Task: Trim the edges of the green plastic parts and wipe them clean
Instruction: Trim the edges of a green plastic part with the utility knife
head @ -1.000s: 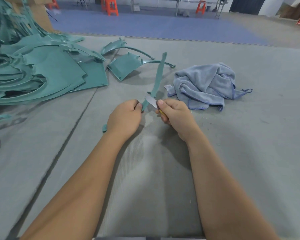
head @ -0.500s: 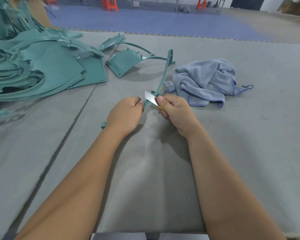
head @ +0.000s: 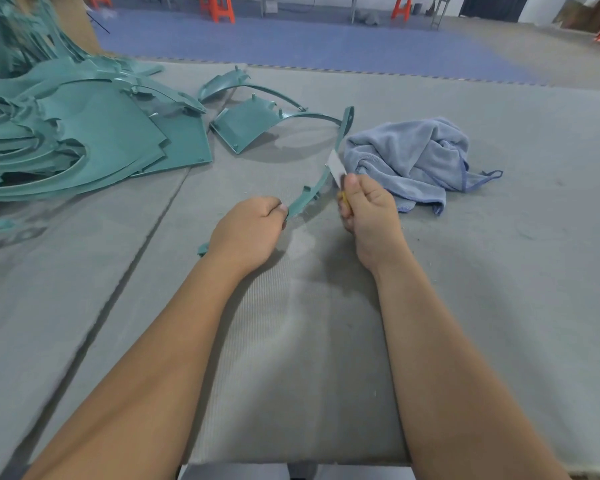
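My left hand (head: pixel 248 233) grips the near end of the curved green strip (head: pixel 321 180), fingers curled round it above the worktop (head: pixel 499 306). My right hand (head: pixel 368 209) pinches the blade (head: pixel 336 166) against the strip's edge, farther up it than a second ago; the yellow by my fingers is perhaps its handle. The blue cloth (head: pixel 416 157) lies just beyond.

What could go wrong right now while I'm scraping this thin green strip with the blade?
1. The blade is bare and close to your right hand thumb; a slip could cut it.
2. Your left hand grips only the near end of the curved green strip, so it may flex and make the blade skip.
3. Shavings could land on the blue cloth right beside it.
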Demonstrator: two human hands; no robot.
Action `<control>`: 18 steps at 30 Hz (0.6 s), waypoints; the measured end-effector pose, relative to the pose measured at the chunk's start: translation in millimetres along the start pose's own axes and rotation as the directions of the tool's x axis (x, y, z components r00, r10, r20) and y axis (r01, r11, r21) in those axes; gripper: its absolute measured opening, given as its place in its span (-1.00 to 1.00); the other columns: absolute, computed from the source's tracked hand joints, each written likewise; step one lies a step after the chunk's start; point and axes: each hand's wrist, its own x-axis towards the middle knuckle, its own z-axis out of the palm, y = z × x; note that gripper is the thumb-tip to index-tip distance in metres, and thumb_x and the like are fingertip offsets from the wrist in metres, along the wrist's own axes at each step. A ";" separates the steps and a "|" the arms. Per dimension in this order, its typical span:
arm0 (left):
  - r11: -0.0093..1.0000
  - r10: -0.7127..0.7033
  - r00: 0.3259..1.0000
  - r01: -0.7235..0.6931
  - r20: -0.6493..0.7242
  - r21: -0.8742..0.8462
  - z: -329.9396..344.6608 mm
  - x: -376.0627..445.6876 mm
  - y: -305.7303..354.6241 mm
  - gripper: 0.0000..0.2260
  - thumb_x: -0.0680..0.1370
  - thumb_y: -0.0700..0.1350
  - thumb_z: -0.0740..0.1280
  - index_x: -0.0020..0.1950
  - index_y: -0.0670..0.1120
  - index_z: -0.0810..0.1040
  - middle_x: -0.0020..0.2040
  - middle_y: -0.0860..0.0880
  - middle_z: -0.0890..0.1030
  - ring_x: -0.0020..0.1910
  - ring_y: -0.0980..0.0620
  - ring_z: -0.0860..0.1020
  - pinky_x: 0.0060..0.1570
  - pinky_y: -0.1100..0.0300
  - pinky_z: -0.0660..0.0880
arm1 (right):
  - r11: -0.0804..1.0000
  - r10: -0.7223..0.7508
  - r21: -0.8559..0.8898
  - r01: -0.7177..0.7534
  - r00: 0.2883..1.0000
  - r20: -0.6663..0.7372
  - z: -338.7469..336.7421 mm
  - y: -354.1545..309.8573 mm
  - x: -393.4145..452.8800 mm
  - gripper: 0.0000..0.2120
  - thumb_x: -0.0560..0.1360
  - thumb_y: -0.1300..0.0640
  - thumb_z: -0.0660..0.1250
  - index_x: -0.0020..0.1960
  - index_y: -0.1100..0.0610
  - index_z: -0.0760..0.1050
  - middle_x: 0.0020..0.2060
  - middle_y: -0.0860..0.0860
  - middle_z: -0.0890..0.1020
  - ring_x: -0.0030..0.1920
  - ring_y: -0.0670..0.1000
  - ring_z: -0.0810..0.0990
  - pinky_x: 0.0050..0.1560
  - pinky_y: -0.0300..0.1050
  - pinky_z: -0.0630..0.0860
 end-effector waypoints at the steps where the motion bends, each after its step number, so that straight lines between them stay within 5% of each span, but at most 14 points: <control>1: 1.000 0.010 1.000 -0.010 0.003 0.016 0.2 -0.9 0.1 -0.68 0.62 -0.02 0.13 -0.25 -0.13 0.48 -0.40 -0.02 0.45 -0.37 -0.02 0.41 -0.38 0.12 0.23 | 0.999 0.005 0.044 -0.005 1.000 -0.014 -2.3 -0.2 1.2 -0.65 0.66 0.10 0.18 -0.30 0.05 0.28 -0.43 -0.02 0.30 -0.44 -0.11 0.21 -0.47 -0.31 0.15; 6: 1.000 0.022 1.000 -0.022 0.002 0.022 1.1 -1.6 -0.8 -0.68 0.62 -0.02 0.12 -0.22 -0.15 0.48 -0.38 -0.03 0.46 -0.35 -0.03 0.42 -0.37 0.12 0.24 | 0.994 0.008 0.112 -0.009 1.000 0.009 -1.5 0.0 0.9 -0.66 0.65 0.09 0.20 -0.31 0.03 0.42 -0.43 -0.04 0.37 -0.47 -0.14 0.25 -0.49 -0.33 0.16; 11: 1.000 0.002 1.000 -0.002 -0.010 -0.001 0.9 -0.1 -0.9 -0.69 0.61 -0.02 0.14 -0.26 -0.12 0.46 -0.38 -0.02 0.47 -0.33 -0.04 0.44 -0.36 0.11 0.24 | 0.999 0.011 -0.045 -0.002 0.980 0.199 1.1 -0.2 -3.7 -0.66 0.58 0.05 0.27 -0.36 -0.02 0.55 -0.50 -0.07 0.38 -0.46 -0.12 0.29 -0.44 -0.34 0.25; 18: 0.999 0.008 1.000 -0.007 0.017 -0.039 -1.7 -0.1 -0.3 -0.68 0.61 -0.04 0.14 -0.32 -0.08 0.44 -0.42 0.01 0.43 -0.38 0.00 0.40 -0.38 0.12 0.23 | 0.999 0.016 -0.042 -0.010 0.991 0.133 0.9 -1.8 -3.3 -0.66 0.61 0.07 0.23 -0.34 -0.01 0.48 -0.49 -0.09 0.34 -0.45 -0.14 0.27 -0.44 -0.36 0.25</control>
